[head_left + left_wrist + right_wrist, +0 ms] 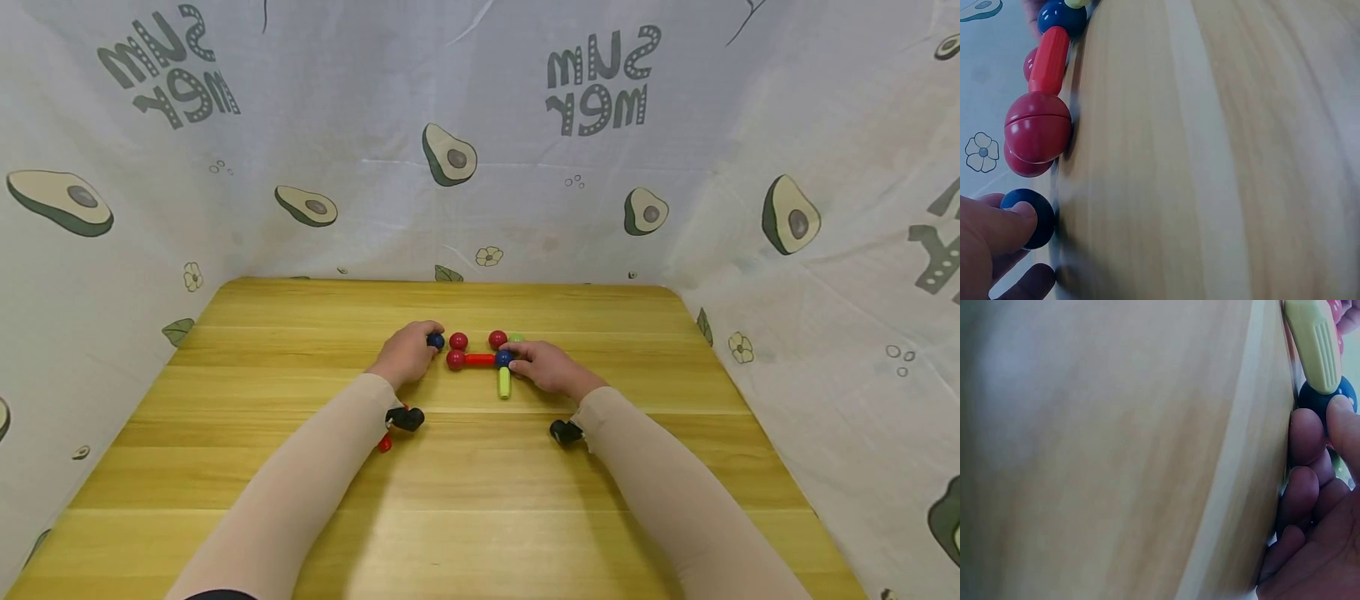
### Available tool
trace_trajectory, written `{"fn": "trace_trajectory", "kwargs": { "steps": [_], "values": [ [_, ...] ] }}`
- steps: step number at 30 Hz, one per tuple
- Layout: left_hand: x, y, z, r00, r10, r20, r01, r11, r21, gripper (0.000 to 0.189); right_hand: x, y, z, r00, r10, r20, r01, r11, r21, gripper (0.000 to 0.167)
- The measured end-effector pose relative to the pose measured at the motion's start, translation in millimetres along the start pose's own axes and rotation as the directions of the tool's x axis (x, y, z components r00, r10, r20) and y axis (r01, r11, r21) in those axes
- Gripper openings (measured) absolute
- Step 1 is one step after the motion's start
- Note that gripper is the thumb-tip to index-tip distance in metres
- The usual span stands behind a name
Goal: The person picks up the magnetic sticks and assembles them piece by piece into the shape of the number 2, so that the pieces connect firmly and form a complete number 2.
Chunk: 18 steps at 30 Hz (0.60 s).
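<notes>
My left hand [406, 353] pinches a loose blue ball [1040, 220] between thumb and fingers, just left of two dark red balls. The nearer red ball [456, 360] is joined by a red rod [480, 360] to a second blue ball [504, 358]. That second ball is pinched by my right hand [553, 367], thumb on its side in the right wrist view. A yellow-green rod [1316, 347] sticks out from it toward me. Behind the red rod lie the other red ball [458, 341] and a third one [498, 339].
A light green piece [516, 337] shows partly behind the right fingers. Beside the left wrist a red piece [385, 444] is mostly covered by the sleeve. The wooden table [480, 517] ends at a patterned cloth [525, 225] behind and on both sides.
</notes>
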<state>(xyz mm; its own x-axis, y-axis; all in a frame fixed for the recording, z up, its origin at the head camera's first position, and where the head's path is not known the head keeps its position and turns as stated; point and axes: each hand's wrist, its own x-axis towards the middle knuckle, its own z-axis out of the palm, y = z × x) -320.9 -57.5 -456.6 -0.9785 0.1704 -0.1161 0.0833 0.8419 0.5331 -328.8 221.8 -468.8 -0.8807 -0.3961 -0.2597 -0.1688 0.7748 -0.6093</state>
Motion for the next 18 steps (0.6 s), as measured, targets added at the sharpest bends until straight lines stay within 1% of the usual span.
{"fn": "trace_trajectory", "kwargs": {
  "steps": [5, 10, 18],
  "values": [
    [-0.1, -3.7, -0.1, 1.000, -0.020, -0.004, 0.020, 1.000, -0.020, 0.038, 1.2, -1, 0, 1.000, -0.003, -0.001, 0.003, 1.000, -0.006, 0.042],
    [-2.4, -6.4, -1.2, 0.999, -0.035, 0.007, 0.035, 0.999, -0.017, 0.037, 1.4, -1, 0, 1.000, -0.005, -0.002, 0.005, 1.000, -0.008, 0.043],
    [-10.7, -9.8, -7.2, 0.999, -0.010, 0.040, 0.010, 1.000, -0.007, 0.034, 0.5, -3, 0, 1.000, 0.004, 0.003, -0.004, 1.000, -0.012, 0.045]
  ]
}}
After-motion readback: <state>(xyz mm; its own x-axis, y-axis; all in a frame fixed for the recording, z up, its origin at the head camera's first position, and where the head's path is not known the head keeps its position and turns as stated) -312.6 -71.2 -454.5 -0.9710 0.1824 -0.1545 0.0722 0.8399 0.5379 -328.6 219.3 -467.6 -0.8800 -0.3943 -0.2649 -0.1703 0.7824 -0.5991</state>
